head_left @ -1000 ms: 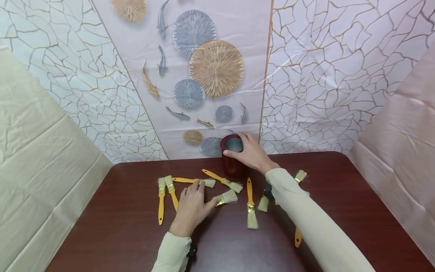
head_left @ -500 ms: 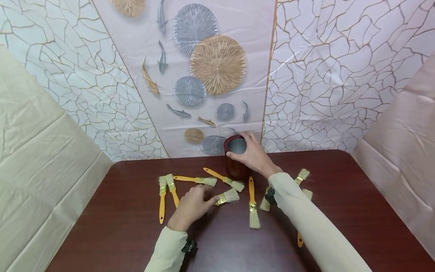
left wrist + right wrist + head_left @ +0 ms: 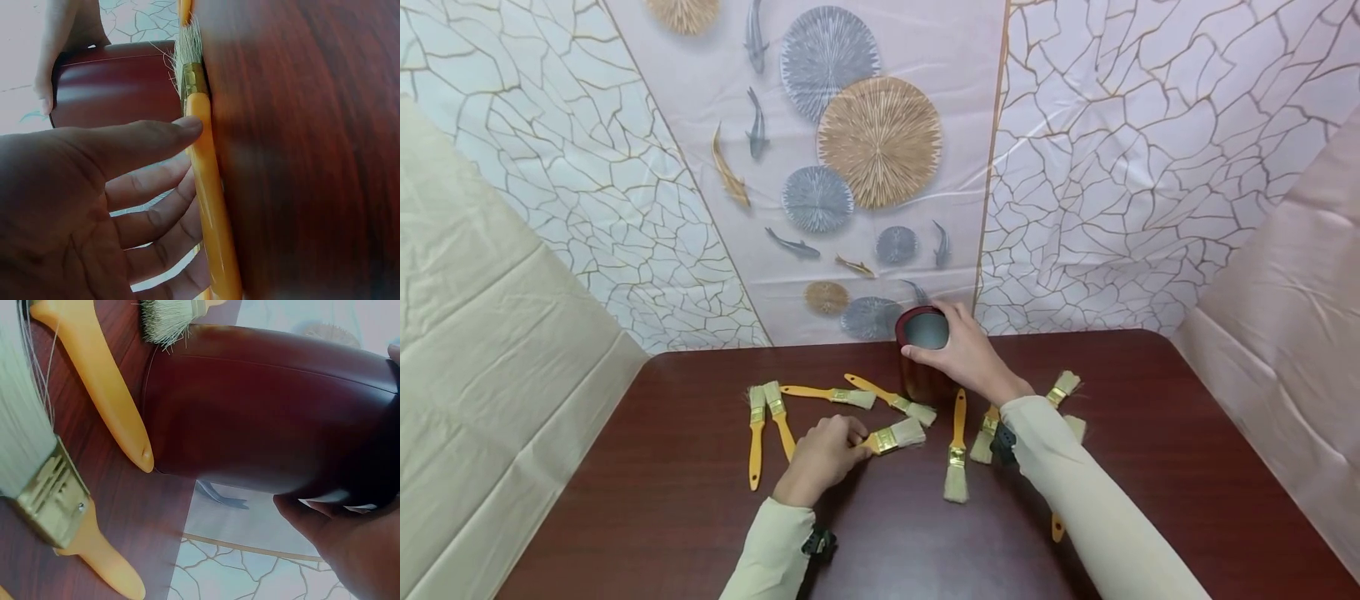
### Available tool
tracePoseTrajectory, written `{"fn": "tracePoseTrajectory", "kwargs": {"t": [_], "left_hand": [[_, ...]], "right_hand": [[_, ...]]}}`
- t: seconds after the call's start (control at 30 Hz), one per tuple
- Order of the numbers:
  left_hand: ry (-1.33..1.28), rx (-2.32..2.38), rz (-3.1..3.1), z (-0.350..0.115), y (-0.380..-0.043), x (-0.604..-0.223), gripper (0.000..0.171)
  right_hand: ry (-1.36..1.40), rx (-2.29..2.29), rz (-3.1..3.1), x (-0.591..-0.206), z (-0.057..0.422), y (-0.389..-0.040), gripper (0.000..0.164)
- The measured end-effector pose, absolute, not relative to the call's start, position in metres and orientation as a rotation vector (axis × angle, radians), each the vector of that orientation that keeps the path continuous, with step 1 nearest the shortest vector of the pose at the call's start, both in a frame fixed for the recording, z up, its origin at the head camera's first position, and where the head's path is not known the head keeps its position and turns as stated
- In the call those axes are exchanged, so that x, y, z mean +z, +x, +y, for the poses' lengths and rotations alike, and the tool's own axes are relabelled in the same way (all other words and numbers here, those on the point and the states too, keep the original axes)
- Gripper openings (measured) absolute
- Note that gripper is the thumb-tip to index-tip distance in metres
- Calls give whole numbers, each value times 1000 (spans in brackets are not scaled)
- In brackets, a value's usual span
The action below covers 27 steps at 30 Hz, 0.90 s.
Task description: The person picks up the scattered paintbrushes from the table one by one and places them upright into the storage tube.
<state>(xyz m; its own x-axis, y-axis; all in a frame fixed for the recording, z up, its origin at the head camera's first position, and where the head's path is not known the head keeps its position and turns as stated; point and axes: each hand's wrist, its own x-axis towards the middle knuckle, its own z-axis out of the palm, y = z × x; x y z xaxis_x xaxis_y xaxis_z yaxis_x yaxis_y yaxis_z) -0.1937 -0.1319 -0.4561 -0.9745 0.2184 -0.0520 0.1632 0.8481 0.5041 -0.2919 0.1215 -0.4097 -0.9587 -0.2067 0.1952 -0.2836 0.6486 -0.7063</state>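
My left hand (image 3: pixel 822 458) pinches the yellow handle of a flat paintbrush (image 3: pixel 897 436), whose pale bristles point right. In the left wrist view, the thumb presses one side of that handle (image 3: pixel 211 200) with the fingers behind it, low over the tabletop. My right hand (image 3: pixel 976 357) grips the upper part of a dark red cylindrical cup (image 3: pixel 919 379), thumb at the near rim. The cup stands upright at the back of the table, its mouth showing a grey inside. Seen from the right wrist, the fingers wrap the cup's (image 3: pixel 250 412) upper end.
Two paintbrushes (image 3: pixel 756 442) lie at the left, and another two (image 3: pixel 820 393) between the left hand and the cup. One brush (image 3: pixel 957 458) lies in front of the cup; several more (image 3: pixel 1063 387) lie partly under the right forearm. A patterned cloth (image 3: pixel 880 250) hangs behind the dark table (image 3: pixel 647 500).
My left fingers and thumb have come together on the brush handle, now showing more of it. The cup, held by my right hand, has shifted slightly right and toward me.
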Motion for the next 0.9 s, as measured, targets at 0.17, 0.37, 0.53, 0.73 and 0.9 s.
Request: {"fn": "tracePoseTrajectory", "kwargs": {"t": [0.17, 0.37, 0.53, 0.73, 0.9], "left_hand": [[299, 838, 2844, -132, -195, -455, 12], [317, 908, 2731, -130, -194, -453, 13], [330, 912, 2671, -129, -191, -451, 11], [389, 903, 2609, -128, -188, -448, 12], [438, 1027, 2576, -129, -187, -454, 14]], "right_hand": [[406, 1230, -2756, -409, 122, -292, 101], [405, 1232, -2741, -411, 122, -293, 99], [403, 1227, -2741, -413, 122, -293, 100], [397, 1212, -2745, -414, 123, -292, 101], [412, 1202, -2741, -415, 123, -291, 102]]}}
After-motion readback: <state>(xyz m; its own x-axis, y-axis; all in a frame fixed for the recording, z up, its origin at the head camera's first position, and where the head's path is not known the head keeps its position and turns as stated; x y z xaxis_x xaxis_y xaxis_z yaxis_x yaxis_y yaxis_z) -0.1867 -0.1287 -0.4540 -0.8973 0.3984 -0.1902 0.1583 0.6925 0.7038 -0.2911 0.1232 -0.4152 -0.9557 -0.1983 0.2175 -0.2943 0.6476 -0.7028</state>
